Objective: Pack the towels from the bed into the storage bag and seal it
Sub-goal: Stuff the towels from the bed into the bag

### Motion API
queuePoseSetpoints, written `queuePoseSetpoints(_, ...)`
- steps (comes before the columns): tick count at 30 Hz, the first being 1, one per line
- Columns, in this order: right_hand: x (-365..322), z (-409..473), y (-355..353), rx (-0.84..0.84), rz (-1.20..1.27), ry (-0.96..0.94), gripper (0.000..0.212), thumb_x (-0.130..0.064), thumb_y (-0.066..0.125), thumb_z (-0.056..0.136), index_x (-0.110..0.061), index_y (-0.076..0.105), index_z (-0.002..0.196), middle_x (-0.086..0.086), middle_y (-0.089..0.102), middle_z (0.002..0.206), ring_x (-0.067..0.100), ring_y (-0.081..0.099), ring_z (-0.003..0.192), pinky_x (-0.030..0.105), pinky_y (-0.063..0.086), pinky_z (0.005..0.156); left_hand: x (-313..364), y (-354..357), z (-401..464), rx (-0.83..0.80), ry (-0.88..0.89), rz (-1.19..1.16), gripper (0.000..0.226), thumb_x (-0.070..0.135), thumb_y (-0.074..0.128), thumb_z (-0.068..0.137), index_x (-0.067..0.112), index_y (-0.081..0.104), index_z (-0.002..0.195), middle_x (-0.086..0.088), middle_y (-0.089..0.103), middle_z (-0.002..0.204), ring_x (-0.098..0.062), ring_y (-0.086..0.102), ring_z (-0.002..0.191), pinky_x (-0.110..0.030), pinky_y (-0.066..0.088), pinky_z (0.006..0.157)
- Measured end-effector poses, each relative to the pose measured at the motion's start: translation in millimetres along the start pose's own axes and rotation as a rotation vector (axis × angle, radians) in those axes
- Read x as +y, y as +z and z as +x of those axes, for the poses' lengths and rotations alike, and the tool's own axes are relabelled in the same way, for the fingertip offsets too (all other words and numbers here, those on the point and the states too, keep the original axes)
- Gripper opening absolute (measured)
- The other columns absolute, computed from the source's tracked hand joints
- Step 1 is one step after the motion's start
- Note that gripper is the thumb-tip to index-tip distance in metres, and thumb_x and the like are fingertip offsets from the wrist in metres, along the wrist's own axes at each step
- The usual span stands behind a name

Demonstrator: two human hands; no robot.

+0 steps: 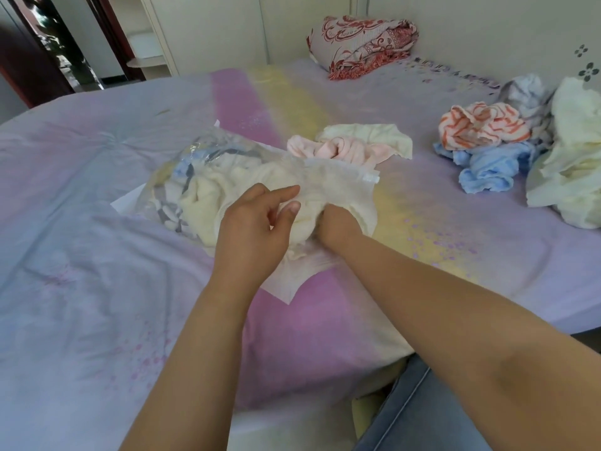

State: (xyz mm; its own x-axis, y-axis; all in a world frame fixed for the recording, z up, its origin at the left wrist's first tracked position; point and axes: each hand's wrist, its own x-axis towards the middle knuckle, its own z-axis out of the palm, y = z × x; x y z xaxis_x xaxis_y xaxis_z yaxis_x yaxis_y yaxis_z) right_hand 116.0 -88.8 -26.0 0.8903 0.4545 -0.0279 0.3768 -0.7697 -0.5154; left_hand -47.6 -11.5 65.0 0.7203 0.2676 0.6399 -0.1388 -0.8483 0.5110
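A clear plastic storage bag [208, 157] lies on the bed with a cream towel [208, 203] and some blue and grey cloth inside. My left hand [257, 229] pinches the bag's upper lip at its mouth. My right hand [335, 227] is pushed into the mouth, its fingers hidden in the cream towel. Just behind the bag lie a pink towel [328, 149] and a pale yellow towel [374, 135]. At the right sit an orange-striped towel [481, 125], a blue towel [487, 167], a cream towel [572, 177] and a grey-white one [527, 92].
The bed [81, 190] has a pastel lilac, pink and yellow sheet. A folded red-patterned blanket [361, 43] lies at the far end by the wall. A dark door frame [29, 60] stands at the far left. My jeans-clad leg [419, 415] is at the bed's near edge.
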Motion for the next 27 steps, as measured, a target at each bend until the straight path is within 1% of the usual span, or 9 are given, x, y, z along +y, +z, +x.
queuePoseSetpoints(5,-1,7,-16,-0.264,0.211,-0.155,0.047,-0.014,0.044,0.094,-0.010,0.036,0.140,0.009,0.044,0.143,0.025,0.041,0.131,0.035,0.031,0.111,-8,9,-3,0.002,-0.058,-0.053,0.022,0.020,0.064,0.094,0.021,0.074,0.114,0.006,0.049,0.067,-0.011,0.052,0.068,-0.011,0.042,0.068)
queuePoseSetpoints(10,38,-26,-15,0.277,-0.030,-0.112,0.028,-0.018,0.045,0.091,-0.011,0.059,0.115,0.011,0.055,0.119,0.030,0.051,0.111,0.040,0.047,0.087,-9,25,0,0.073,-0.132,-0.147,0.025,0.027,0.060,0.092,0.029,0.072,0.114,0.011,0.043,0.066,-0.004,0.047,0.068,-0.011,0.040,0.074)
queuePoseSetpoints(12,52,-38,-13,0.356,-0.073,-0.087,0.029,-0.022,0.045,0.093,-0.009,0.061,0.114,0.012,0.052,0.123,0.031,0.045,0.118,0.039,0.045,0.093,-8,31,1,0.109,-0.151,-0.157,0.024,0.030,0.061,0.092,0.032,0.072,0.113,0.015,0.043,0.075,-0.002,0.046,0.078,-0.010,0.038,0.079)
queuePoseSetpoints(15,62,-41,-10,0.182,-0.303,-0.049,0.035,-0.019,0.036,0.096,-0.005,0.051,0.124,0.016,0.043,0.138,0.033,0.036,0.129,0.041,0.032,0.103,-9,38,3,0.147,-0.142,-0.136,0.019,0.028,0.067,0.090,0.032,0.073,0.107,0.019,0.048,0.107,-0.003,0.042,0.107,-0.008,0.032,0.095)
queuePoseSetpoints(18,51,-27,-4,0.006,-0.325,-0.160,0.033,-0.010,0.033,0.094,0.004,0.047,0.120,0.024,0.049,0.132,0.033,0.040,0.128,0.039,0.030,0.103,-11,42,4,0.068,-0.169,-0.240,0.014,0.024,0.067,0.092,0.031,0.070,0.103,0.020,0.050,0.138,-0.003,0.035,0.139,-0.012,0.027,0.109)
queuePoseSetpoints(20,36,-17,-5,-0.132,-0.145,-0.203,0.029,-0.016,0.030,0.099,0.002,0.051,0.106,0.023,0.056,0.116,0.032,0.048,0.114,0.038,0.033,0.097,-11,44,5,0.019,-0.199,-0.340,0.015,0.025,0.063,0.094,0.037,0.064,0.103,0.019,0.053,0.142,0.003,0.033,0.142,-0.010,0.026,0.111)
queuePoseSetpoints(23,32,-4,-12,-0.300,0.007,-0.184,0.024,-0.019,0.030,0.099,-0.005,0.046,0.089,0.012,0.051,0.095,0.026,0.049,0.088,0.033,0.034,0.075,-13,46,7,-0.002,-0.239,-0.418,0.016,0.028,0.059,0.094,0.039,0.058,0.106,0.017,0.059,0.138,0.002,0.041,0.137,-0.025,0.035,0.114)
queuePoseSetpoints(25,44,-10,-17,-0.179,-0.025,-0.231,0.022,-0.021,0.036,0.096,-0.008,0.051,0.088,0.006,0.056,0.090,0.023,0.052,0.083,0.032,0.038,0.069,-16,47,8,0.001,-0.262,-0.452,0.020,0.028,0.058,0.095,0.036,0.057,0.113,0.017,0.060,0.135,0.004,0.046,0.132,-0.034,0.039,0.113)
queuePoseSetpoints(27,66,-28,-19,0.211,-0.001,-0.245,0.023,-0.030,0.043,0.092,-0.016,0.059,0.085,-0.001,0.062,0.082,0.015,0.052,0.074,0.030,0.040,0.062,-20,50,10,0.005,-0.285,-0.493,0.022,0.026,0.057,0.095,0.031,0.058,0.117,0.016,0.061,0.133,0.003,0.049,0.129,-0.041,0.041,0.111)
